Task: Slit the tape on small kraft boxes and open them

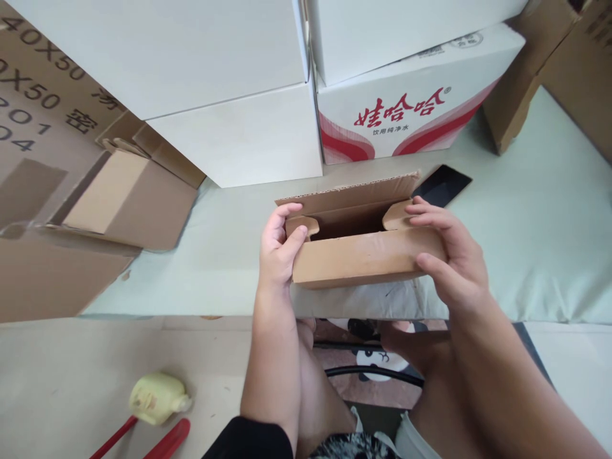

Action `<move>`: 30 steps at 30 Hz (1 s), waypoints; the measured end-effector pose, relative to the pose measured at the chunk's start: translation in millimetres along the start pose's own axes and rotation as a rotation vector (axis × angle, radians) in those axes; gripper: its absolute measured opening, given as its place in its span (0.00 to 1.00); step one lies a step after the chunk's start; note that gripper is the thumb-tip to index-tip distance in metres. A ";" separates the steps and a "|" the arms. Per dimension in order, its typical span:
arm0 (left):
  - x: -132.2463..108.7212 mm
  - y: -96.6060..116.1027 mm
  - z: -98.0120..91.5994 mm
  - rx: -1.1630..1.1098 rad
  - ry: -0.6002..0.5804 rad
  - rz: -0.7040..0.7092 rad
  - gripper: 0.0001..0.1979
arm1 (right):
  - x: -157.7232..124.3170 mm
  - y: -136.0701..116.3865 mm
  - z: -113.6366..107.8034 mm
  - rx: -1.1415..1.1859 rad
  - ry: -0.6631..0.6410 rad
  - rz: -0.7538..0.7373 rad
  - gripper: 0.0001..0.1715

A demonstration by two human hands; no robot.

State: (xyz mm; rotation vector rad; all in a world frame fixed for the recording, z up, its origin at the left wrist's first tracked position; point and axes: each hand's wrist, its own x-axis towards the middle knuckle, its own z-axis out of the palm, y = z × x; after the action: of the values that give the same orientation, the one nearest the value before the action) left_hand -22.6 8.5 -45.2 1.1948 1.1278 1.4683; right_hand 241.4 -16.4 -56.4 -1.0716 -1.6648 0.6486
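Note:
Between my two hands is a small brown cardboard box [356, 260], tilted with its opening upward. Its long lid flap stands raised at the back, and the two short side flaps fold inward at the ends. The inside looks dark, and I cannot make out any contents. My left hand [281, 245] grips the left end, with the thumb near the left side flap. At the right end, my right hand [452, 252] holds the box, its thumb on the front face and its fingers by the right side flap.
Behind stand white cartons [239, 140] and a white-and-red printed carton [406, 108]. A dark phone-like slab [442, 185] lies behind my right hand. Brown cardboard boxes [138, 204] crowd the left, with more cardboard [514, 95] at right. A yellow bottle [157, 398] is on the floor.

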 end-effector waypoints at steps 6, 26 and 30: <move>0.8 -0.4 -3.0 -0.033 0.074 0.007 0.21 | -3.9 8.2 -0.4 0.031 -0.008 -0.002 0.34; 6.1 -7.9 -25.7 -0.191 0.039 -0.082 0.22 | -4.8 4.0 -15.1 0.094 -0.185 -0.012 0.51; 5.6 -4.4 -20.4 -0.216 0.021 -0.131 0.23 | -2.6 -2.2 -21.9 0.098 -0.187 -0.025 0.48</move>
State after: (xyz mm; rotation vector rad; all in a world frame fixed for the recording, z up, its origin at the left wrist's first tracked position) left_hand -43.0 12.6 -51.0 0.9412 1.0127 1.4635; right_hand 261.3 -21.4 -48.2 -0.9420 -1.7831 0.8263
